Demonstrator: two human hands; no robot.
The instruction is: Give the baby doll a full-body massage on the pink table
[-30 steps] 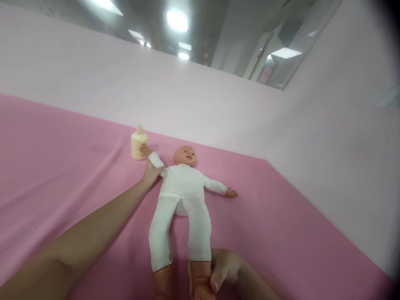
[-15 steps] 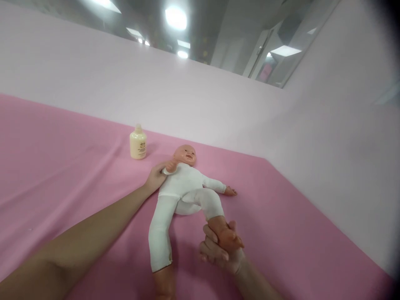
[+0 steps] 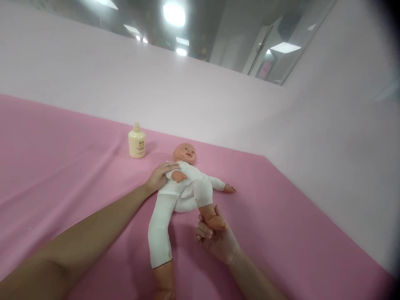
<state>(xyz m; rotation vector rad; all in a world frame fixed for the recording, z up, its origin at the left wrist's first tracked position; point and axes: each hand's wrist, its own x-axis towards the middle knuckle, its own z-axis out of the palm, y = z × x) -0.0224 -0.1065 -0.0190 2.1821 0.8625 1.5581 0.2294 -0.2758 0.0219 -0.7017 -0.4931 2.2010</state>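
A baby doll point(image 3: 170, 187) in a white body suit lies on its back, head away from me. My left hand point(image 3: 159, 176) is closed over the shoulder and upper arm on the doll's left-of-picture side, its fingers lying across the white sleeve; the thumb is hidden. My right hand point(image 3: 214, 235) is wrapped round the doll's ankle and heel from below, holding that leg bent and raised with the bare foot point(image 3: 215, 221) toward me. The other leg point(image 3: 160, 233) lies stretched toward me, its foot cut off by the lower picture edge.
A pink sheet point(image 3: 290, 233) covers the surface under the doll, with creases at the left. A cream bottle point(image 3: 136, 143) stands upright near the doll's head. Behind rises a pale wall point(image 3: 218, 104), with a mirror-like pane point(image 3: 212, 33) reflecting lights above it.
My right hand has pushed the doll's foot up and left toward its body, bending the knee more. My left fingers now lie over the doll's arm, and its small hand has dropped toward the chest.
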